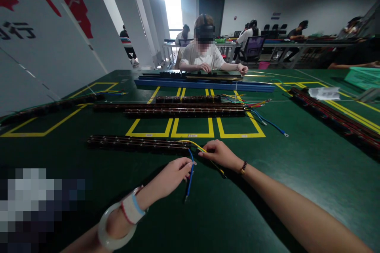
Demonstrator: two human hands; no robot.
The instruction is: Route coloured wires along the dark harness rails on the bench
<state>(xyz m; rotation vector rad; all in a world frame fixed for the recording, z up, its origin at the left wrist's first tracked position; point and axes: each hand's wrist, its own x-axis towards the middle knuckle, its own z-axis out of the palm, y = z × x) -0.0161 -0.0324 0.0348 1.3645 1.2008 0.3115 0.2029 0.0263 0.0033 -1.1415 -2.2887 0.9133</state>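
Observation:
In the head view a long dark strip with rows of small bright points (139,143) lies on the green table, and coloured wires come out of its right end. My left hand (178,170) pinches the blue wire (190,185), whose lug end hangs down toward me. Just to the right, my right hand (218,153) has its fingers closed on the yellow-green wire (192,143). That wire's far end, with a dark tip, comes out below the hand. The fingertips of both hands are close together but apart.
Beyond lie more dark strips (184,110) with wires and a blue rail (204,84). Yellow tape rectangles (192,135) mark the table. Another long strip (335,118) and a green basket (363,78) are at right. A co-worker (202,53) sits across, hands on the far parts.

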